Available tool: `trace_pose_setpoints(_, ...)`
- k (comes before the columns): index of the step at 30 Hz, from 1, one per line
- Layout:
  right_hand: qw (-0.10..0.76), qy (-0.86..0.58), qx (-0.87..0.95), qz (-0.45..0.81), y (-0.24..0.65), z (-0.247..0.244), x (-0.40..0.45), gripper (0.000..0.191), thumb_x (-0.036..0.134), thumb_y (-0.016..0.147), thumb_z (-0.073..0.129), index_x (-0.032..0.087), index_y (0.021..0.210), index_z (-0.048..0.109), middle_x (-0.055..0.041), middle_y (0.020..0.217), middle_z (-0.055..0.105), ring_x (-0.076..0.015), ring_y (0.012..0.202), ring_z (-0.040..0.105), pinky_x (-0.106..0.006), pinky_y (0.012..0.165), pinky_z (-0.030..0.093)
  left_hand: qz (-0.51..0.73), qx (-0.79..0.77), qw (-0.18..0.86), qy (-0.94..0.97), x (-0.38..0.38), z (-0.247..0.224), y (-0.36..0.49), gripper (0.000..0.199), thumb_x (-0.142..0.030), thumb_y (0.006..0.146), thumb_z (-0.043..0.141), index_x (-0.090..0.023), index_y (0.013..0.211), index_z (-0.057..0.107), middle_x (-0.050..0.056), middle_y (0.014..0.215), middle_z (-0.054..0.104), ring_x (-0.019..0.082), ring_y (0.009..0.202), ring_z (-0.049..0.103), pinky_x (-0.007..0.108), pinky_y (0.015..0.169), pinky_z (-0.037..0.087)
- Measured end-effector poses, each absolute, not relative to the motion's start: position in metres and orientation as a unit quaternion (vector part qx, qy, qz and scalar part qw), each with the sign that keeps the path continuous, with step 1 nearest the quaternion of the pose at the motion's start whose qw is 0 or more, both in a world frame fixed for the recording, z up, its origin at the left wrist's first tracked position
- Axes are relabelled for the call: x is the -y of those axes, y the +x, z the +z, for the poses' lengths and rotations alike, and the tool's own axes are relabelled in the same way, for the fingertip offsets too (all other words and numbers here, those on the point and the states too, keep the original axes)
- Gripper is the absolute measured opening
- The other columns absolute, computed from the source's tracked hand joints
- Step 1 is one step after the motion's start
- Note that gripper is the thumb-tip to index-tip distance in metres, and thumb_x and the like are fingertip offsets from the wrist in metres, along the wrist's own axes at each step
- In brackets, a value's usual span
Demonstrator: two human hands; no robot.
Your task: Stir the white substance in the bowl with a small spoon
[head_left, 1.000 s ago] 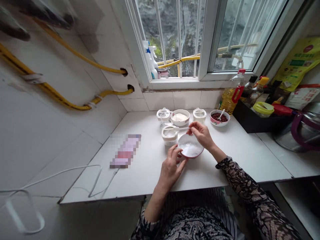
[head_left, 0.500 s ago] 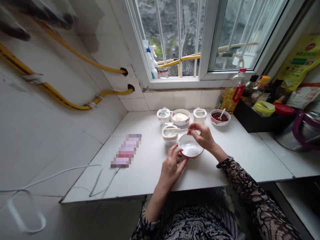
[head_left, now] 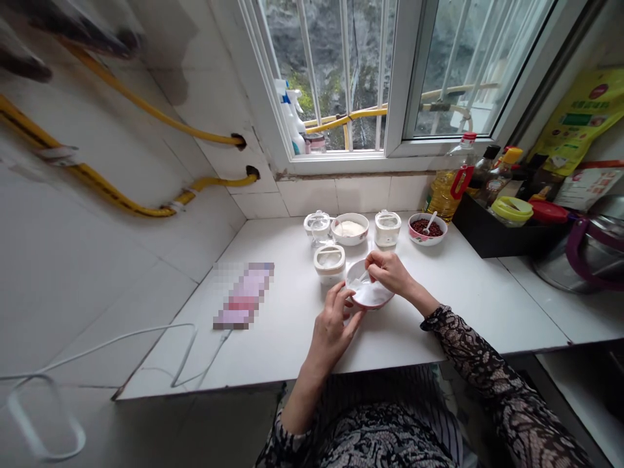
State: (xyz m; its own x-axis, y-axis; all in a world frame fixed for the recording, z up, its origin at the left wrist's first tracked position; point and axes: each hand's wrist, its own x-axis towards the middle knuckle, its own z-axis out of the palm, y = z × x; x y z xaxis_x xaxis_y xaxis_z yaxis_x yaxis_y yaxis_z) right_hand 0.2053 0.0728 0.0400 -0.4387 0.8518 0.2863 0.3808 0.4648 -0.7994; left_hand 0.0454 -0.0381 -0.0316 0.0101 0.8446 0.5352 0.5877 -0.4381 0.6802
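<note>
A white bowl point(head_left: 375, 298) holding something white stands near the middle of the counter. My left hand point(head_left: 333, 323) grips its near left rim, fingers curled round the side. My right hand point(head_left: 389, 271) is closed on a small white spoon point(head_left: 363, 277), whose end dips into the bowl. Just left of the bowl stands a lidded container point(head_left: 329, 263) with white contents. Behind it are a clear lidded container point(head_left: 318, 226), a bowl of white powder or grains point(head_left: 350, 229) and another lidded container point(head_left: 387, 227).
A bowl of dark red beans point(head_left: 428, 229) with a spoon in it stands at the back right. Beyond it are an oil bottle point(head_left: 448, 185), a black box of condiments point(head_left: 480, 231) and a metal pot point(head_left: 580, 260). At left lies a blurred-out phone point(head_left: 245, 296) with a white cable point(head_left: 188, 354).
My right hand has lowered the spoon from above the left container and the bowl's rim down into the bowl. My left hand keeps its hold on the bowl.
</note>
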Motion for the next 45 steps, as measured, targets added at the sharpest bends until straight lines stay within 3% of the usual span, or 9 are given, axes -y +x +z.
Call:
trace_pose_setpoints(11, 0.406, -0.391, 0.662, 0.494, 0.207, 0.040, -0.079, 0.008, 0.021, 0.066, 0.053, 0.019, 0.061, 0.059, 0.0043, 0.044, 0.058, -0.0104, 0.043, 0.050, -0.022, 0.050, 0.042, 0.477, -0.512, 0.139, 0.700, 0.039, -0.028, 0.045, 0.030, -0.022, 0.091, 0.060, -0.024, 0.119, 0.051, 0.012, 0.133, 0.052, 0.013, 0.081, 0.070, 0.030, 0.068, 0.066)
trace_pose_setpoints(31, 0.442, -0.382, 0.583, 0.565, 0.212, 0.052, -0.082, 0.006, 0.020, 0.062, 0.053, 0.018, 0.061, 0.059, 0.0017, 0.044, 0.058, -0.0119, 0.043, 0.050, -0.025, 0.052, 0.044, 0.479, -0.516, 0.152, 0.694, 0.039, -0.028, 0.045, 0.031, -0.019, 0.089, 0.061, -0.024, 0.118, 0.052, 0.012, 0.133, 0.052, 0.012, 0.079, 0.069, 0.029, 0.067, 0.065)
trace_pose_setpoints(37, 0.491, -0.357, 0.576, 0.547, 0.204, 0.052, -0.081, 0.005, 0.023, 0.067, 0.055, 0.020, 0.070, 0.058, 0.0028, 0.052, 0.061, -0.0134, 0.052, 0.056, -0.029, 0.061, 0.049, 0.477, -0.519, 0.159, 0.691, 0.039, -0.029, 0.045, 0.030, -0.021, 0.089, 0.062, -0.024, 0.117, 0.052, 0.012, 0.134, 0.052, 0.013, 0.080, 0.069, 0.030, 0.067, 0.066)
trace_pose_setpoints(45, 0.516, -0.303, 0.676, 0.431, 0.188, 0.046, -0.072, 0.010, 0.032, 0.088, 0.052, 0.022, 0.089, 0.053, -0.0017, 0.074, 0.070, -0.0152, 0.070, 0.065, -0.030, 0.069, 0.052, 0.479, -0.516, 0.149, 0.694, 0.039, -0.029, 0.046, 0.030, -0.021, 0.089, 0.061, -0.023, 0.118, 0.052, 0.012, 0.133, 0.052, 0.013, 0.081, 0.070, 0.030, 0.068, 0.066)
